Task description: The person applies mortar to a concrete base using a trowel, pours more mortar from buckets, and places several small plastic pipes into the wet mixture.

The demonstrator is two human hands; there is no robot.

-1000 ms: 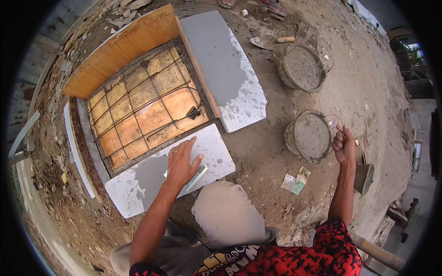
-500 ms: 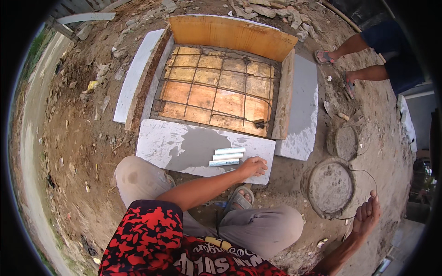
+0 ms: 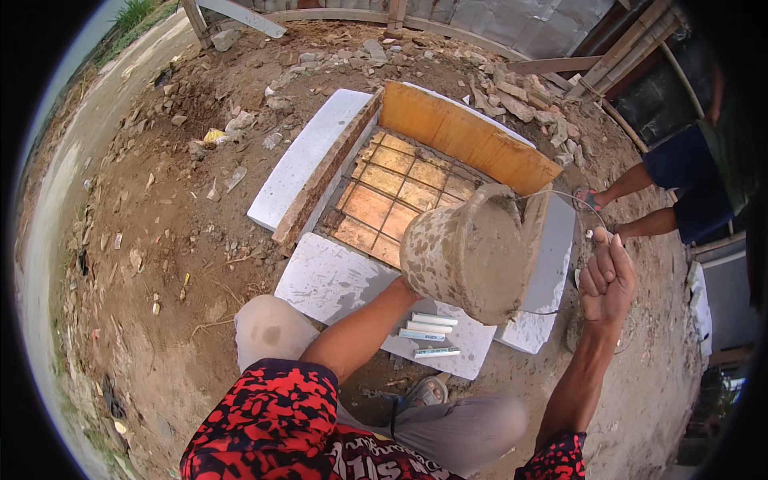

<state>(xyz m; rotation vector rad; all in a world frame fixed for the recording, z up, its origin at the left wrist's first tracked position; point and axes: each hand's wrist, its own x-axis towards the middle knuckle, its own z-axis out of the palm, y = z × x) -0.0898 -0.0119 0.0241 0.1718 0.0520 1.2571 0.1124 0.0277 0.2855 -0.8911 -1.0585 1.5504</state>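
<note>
A mud-caked bucket point(image 3: 436, 248) hangs tilted above the near right part of a wooden form, its mouth turned to the right. Grey wet mortar point(image 3: 500, 260) fills it. My right hand point(image 3: 606, 280) is raised and closed around the bucket's thin wire handle. At the bucket's base is my left hand point(image 3: 406, 290), holding it from the left; its fingers are mostly hidden behind the bucket. Inside the form, a grid of steel bars point(image 3: 390, 196) lies over wooden boards. The bucket covers the form's right part.
White slabs, wetted in places, surround the form; the near slab point(image 3: 320, 276) carries several short white tubes point(image 3: 428, 326). An upright plywood board point(image 3: 464, 136) closes the far side. Another person's legs point(image 3: 640, 192) stand at right. Rubble point(image 3: 520, 100) lies behind.
The bucket has been lifted off the ground at right and brought over the form. My left hand has moved from beside the tubes to the bucket's base. The view has shifted.
</note>
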